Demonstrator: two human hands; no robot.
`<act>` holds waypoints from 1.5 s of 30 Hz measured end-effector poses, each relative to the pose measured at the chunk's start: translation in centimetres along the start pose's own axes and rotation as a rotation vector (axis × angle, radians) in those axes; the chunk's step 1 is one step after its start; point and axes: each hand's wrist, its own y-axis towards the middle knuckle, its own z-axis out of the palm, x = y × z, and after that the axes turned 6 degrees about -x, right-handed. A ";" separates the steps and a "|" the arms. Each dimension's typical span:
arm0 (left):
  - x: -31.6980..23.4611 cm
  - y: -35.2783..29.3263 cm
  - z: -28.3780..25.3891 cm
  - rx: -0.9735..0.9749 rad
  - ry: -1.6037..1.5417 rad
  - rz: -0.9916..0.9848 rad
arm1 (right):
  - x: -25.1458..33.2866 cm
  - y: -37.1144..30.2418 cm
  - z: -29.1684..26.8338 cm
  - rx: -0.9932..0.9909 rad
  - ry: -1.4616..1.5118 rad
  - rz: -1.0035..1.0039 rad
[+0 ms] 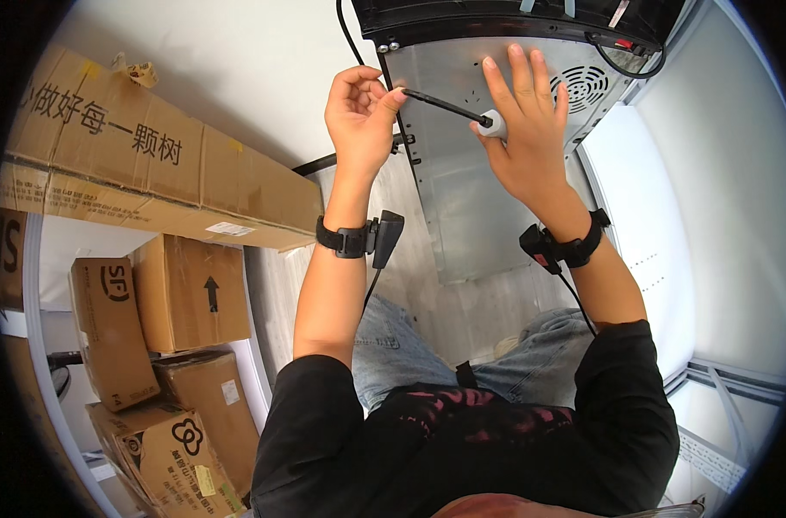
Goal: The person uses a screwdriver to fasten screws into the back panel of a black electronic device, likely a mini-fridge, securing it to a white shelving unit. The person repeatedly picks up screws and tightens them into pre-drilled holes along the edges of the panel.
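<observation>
My left hand is closed, thumb and finger pinching the far end of a black shaft. The shaft slants down to the right into a pale grey handle; together they look like a screwdriver. My right hand is spread with straight fingers over a silver metal panel, its thumb and palm against the pale handle. Part of that handle is hidden under the hand. The panel belongs to a black-edged machine and has a round slotted vent right of my fingertips.
A long cardboard box lies at the left, above a shelf with several smaller cartons. Black cables hang at the machine's top corners. A white panel stands on the right. Wood-look flooring shows below.
</observation>
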 end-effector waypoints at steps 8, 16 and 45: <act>-1.0 -0.5 0.8 -0.070 0.179 -0.016 | 0.5 0.0 -1.0 0.053 -0.012 0.006; -1.3 -2.4 1.1 -0.180 0.390 0.187 | -1.5 -1.8 -7.2 0.295 0.351 0.679; 5.9 -3.3 25.8 0.591 -0.428 -0.669 | -9.9 -7.1 -14.4 -0.230 0.393 0.962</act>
